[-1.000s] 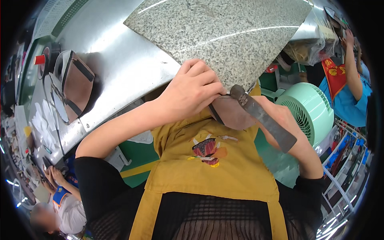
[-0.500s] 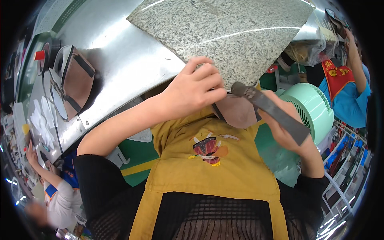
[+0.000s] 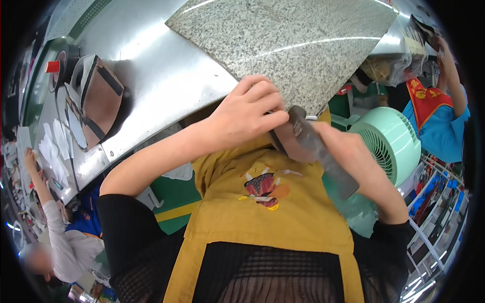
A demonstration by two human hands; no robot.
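Observation:
My right hand [image 3: 351,154] is closed around a hammer [image 3: 323,154] with a long, flat, dark metal head. The handle is mostly hidden in the fist. The rounded end of the head is close to the fingertips of my left hand [image 3: 247,113]. Those left fingers are curled over the near corner of a speckled stone slab [image 3: 283,50], gripping a brownish-pink leather piece [image 3: 293,145] with a dark edge strip. The leather hangs down in front of my yellow apron [image 3: 273,222]. Where fingers and hammer overlap, the leather's upper edge is hidden.
Similar brownish-pink leather pieces [image 3: 103,101] stand on the metal table [image 3: 151,76] at left, beside white scraps [image 3: 55,151] and a red-capped item [image 3: 52,66]. A mint-green fan [image 3: 394,144] stands right of my right arm. Co-workers [image 3: 76,247] sit at left and right.
The hammer has swung left and slightly inward with my right hand, now covering part of the leather. My left hand has barely shifted. The co-worker at left has stretched an arm forward.

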